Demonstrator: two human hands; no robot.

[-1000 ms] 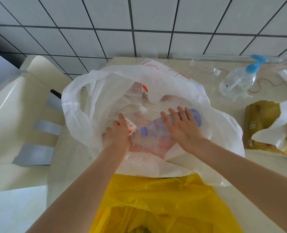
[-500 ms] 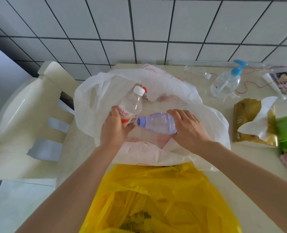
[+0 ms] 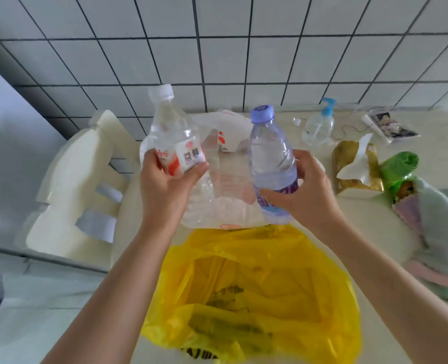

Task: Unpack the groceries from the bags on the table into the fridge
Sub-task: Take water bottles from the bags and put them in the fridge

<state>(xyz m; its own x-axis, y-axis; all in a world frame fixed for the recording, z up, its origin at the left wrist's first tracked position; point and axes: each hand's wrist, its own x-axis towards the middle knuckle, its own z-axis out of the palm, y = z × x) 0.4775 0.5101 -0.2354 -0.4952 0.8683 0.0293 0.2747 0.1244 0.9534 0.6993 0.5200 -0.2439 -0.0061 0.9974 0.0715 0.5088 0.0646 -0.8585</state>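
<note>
My left hand (image 3: 165, 185) grips a clear water bottle (image 3: 174, 132) with a white cap and a red-and-white label, held upright above the white plastic bag (image 3: 225, 206). My right hand (image 3: 304, 193) grips a second clear bottle (image 3: 270, 158) with a pale purple cap and a purple label, also upright over the same bag. Both bottles are clear of the bag's opening. A yellow plastic bag (image 3: 257, 290) lies nearer to me on the table (image 3: 375, 214), open, with dark shapes showing inside.
A cream plastic chair (image 3: 78, 185) stands left of the table. On the right lie a gold tissue pack (image 3: 356, 166), a green roll of bags (image 3: 398, 169) and a pale bag (image 3: 443, 214). A pump bottle (image 3: 318, 127) stands by the tiled wall (image 3: 217, 48).
Both hands have lifted their bottles up out of the white bag and turned them upright. The view has tilted up, showing more wall.
</note>
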